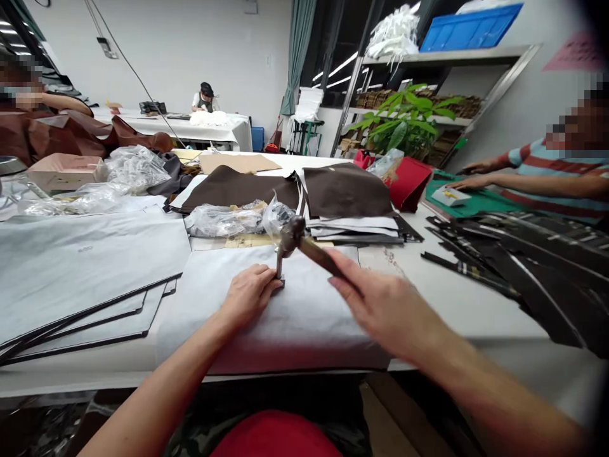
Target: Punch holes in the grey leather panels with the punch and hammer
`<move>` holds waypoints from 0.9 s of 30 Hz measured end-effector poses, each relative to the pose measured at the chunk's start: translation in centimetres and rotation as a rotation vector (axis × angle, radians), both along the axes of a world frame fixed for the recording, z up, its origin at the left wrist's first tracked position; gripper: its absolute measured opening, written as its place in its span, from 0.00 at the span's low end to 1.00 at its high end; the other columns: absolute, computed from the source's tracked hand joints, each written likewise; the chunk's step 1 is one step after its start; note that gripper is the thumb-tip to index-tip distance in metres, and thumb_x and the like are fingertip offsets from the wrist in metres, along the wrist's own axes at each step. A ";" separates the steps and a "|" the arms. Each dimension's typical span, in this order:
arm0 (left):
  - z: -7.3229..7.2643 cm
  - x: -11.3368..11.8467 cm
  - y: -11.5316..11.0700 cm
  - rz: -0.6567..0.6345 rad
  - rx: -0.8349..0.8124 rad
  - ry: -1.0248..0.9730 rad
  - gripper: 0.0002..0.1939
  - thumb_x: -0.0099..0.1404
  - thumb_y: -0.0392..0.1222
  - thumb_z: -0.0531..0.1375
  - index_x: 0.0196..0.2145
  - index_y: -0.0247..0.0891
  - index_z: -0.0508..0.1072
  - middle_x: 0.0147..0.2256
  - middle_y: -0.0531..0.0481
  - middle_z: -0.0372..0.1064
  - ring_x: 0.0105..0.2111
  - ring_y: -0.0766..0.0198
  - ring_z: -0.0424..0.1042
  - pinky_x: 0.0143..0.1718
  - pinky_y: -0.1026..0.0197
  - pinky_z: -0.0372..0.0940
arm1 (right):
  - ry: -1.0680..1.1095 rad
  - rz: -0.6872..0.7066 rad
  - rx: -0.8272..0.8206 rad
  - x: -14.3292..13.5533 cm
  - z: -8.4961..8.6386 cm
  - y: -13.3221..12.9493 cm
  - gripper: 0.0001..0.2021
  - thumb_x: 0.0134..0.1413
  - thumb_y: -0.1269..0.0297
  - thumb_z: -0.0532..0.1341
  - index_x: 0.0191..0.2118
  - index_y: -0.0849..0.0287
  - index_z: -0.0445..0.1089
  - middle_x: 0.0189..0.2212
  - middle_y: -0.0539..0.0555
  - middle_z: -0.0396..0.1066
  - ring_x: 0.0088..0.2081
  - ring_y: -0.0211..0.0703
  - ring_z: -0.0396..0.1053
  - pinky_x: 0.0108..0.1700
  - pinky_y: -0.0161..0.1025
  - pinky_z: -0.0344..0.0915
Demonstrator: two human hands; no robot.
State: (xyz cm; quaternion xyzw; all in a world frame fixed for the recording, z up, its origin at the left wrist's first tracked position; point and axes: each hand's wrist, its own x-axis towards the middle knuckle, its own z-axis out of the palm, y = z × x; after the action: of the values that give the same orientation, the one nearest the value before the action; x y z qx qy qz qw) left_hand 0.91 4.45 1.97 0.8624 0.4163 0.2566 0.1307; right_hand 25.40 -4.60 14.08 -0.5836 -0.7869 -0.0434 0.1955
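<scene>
Near the front edge of the bench (457,301), on a pale sheet (318,317), the left hand (250,293) pinches an upright metal punch (280,266). Toward four o'clock from the punch, the right hand (387,308) wraps a hammer (320,255) by its handle; the head is at the punch's top, contact unclear. Dark brown panels (352,190) lie between one and two o'clock, black-edged pale panels (85,260) at nine, black strips (552,273) at three.

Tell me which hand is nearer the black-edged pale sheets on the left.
Left. The left hand is right of those sheets, holding an upright metal tool; the right hand is farther right, gripping a hammer.
</scene>
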 end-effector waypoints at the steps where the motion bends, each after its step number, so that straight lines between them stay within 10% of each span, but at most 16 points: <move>1: 0.2 -0.1 0.2 0.004 -0.021 -0.007 0.10 0.74 0.44 0.57 0.35 0.40 0.74 0.37 0.49 0.73 0.38 0.59 0.72 0.39 0.60 0.62 | 0.019 0.001 -0.002 0.6 -0.5 0.3 0.24 0.71 0.54 0.54 0.69 0.45 0.60 0.49 0.52 0.79 0.42 0.52 0.80 0.42 0.42 0.76; 4: 1.1 -1.4 2.5 0.051 -0.085 -0.031 0.09 0.73 0.43 0.58 0.38 0.42 0.78 0.37 0.51 0.76 0.37 0.60 0.74 0.38 0.62 0.63 | 0.085 -0.126 0.129 4.2 -2.4 0.3 0.25 0.71 0.52 0.54 0.69 0.46 0.61 0.54 0.53 0.76 0.46 0.55 0.79 0.44 0.45 0.75; 9: 2.4 -5.9 10.1 0.349 -0.005 -0.005 0.11 0.72 0.43 0.57 0.37 0.39 0.78 0.36 0.46 0.77 0.37 0.55 0.74 0.37 0.59 0.62 | -0.180 -0.568 0.268 12.6 -9.2 0.0 0.25 0.68 0.50 0.57 0.66 0.49 0.67 0.39 0.57 0.81 0.23 0.56 0.73 0.20 0.48 0.59; 16: 2.9 -6.2 10.3 0.510 0.075 0.080 0.10 0.71 0.43 0.58 0.44 0.37 0.75 0.44 0.39 0.73 0.50 0.45 0.69 0.49 0.49 0.63 | -0.193 -0.561 0.399 15.7 -15.2 -0.3 0.19 0.69 0.56 0.54 0.54 0.57 0.77 0.52 0.62 0.76 0.47 0.68 0.71 0.43 0.59 0.66; 23: 2.6 4.0 10.0 -0.117 -0.108 0.086 0.12 0.65 0.47 0.65 0.42 0.38 0.75 0.41 0.44 0.73 0.44 0.51 0.71 0.45 0.54 0.65 | 0.041 -0.494 0.411 14.4 -16.0 -0.1 0.20 0.70 0.53 0.53 0.48 0.59 0.79 0.46 0.59 0.77 0.47 0.60 0.73 0.52 0.55 0.68; 27: 6.4 7.4 10.6 -0.299 -0.089 0.007 0.13 0.68 0.44 0.61 0.26 0.38 0.72 0.31 0.50 0.69 0.32 0.62 0.70 0.34 0.63 0.62 | 0.347 -0.635 0.353 15.1 -15.5 -1.7 0.26 0.63 0.42 0.58 0.58 0.52 0.73 0.57 0.58 0.72 0.57 0.64 0.69 0.59 0.60 0.66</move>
State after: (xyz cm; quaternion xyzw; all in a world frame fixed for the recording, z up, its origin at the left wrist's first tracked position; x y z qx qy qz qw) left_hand 8.35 15.06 8.41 0.9091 0.2946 0.2123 0.2042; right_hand 40.54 -6.28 -1.38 -0.7538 -0.5032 -0.1370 0.3997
